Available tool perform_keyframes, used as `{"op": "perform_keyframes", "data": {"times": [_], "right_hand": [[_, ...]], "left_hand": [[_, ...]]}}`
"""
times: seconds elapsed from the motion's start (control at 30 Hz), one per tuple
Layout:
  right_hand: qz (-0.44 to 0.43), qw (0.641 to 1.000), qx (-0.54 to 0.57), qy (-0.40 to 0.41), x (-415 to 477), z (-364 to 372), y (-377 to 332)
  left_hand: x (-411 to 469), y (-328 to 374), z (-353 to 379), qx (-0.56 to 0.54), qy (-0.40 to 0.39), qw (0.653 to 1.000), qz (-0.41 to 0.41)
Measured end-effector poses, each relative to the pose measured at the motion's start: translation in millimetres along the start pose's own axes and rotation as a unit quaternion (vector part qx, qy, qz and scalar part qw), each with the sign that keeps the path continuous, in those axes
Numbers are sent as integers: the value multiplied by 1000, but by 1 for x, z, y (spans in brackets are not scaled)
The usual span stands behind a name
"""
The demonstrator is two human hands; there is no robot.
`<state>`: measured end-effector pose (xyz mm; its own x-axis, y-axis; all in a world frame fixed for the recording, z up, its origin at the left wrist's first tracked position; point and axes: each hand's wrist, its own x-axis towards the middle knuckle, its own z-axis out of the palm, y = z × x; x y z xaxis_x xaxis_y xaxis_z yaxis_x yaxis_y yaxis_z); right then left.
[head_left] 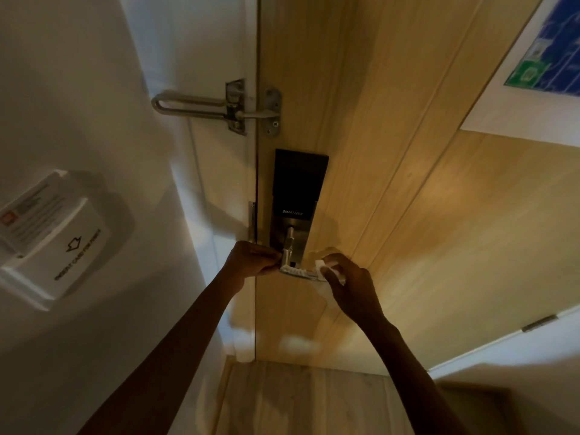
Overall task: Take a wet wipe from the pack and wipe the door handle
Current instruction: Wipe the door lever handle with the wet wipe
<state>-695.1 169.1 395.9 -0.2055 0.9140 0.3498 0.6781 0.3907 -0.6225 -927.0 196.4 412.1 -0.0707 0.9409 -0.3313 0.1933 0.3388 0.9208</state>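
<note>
A silver lever door handle (pixel 298 271) juts from a black smart lock (pixel 296 186) on the wooden door (pixel 392 199). My right hand (pixel 351 287) holds a small white wet wipe (pixel 326 268) pressed against the handle's right end. My left hand (pixel 251 259) is closed at the handle's left end, near its pivot; whether it grips the lever or just touches it is unclear. The wipe pack is out of sight.
A metal swing-bar door guard (pixel 219 108) spans the frame above the lock. A white key-card holder (pixel 56 243) is mounted on the left wall. A blue and green notice (pixel 552 54) hangs on the door at upper right. Wooden floor (pixel 298 400) lies below.
</note>
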Motion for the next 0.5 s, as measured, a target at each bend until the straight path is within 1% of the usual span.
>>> {"op": "perform_keyframes", "data": {"times": [0.07,0.13,0.27,0.33,0.5], "right_hand": [[4,1000,12,15,0,1,-1],[0,1000,3,25,-1,2,-1],[-4,999,-41,28,-8,5,4],[-16,999,-35,5,-7,6,3],[8,999,4,-53,9,8,-2]], "left_hand": [[-2,1,0,7,-2,1000,9],[-3,2,0,-21,3,1000,-12],[-5,4,1,-26,1,1000,-6],[-5,4,2,-25,4,1000,1],[-3,1,1,-55,3,998,-5]]}}
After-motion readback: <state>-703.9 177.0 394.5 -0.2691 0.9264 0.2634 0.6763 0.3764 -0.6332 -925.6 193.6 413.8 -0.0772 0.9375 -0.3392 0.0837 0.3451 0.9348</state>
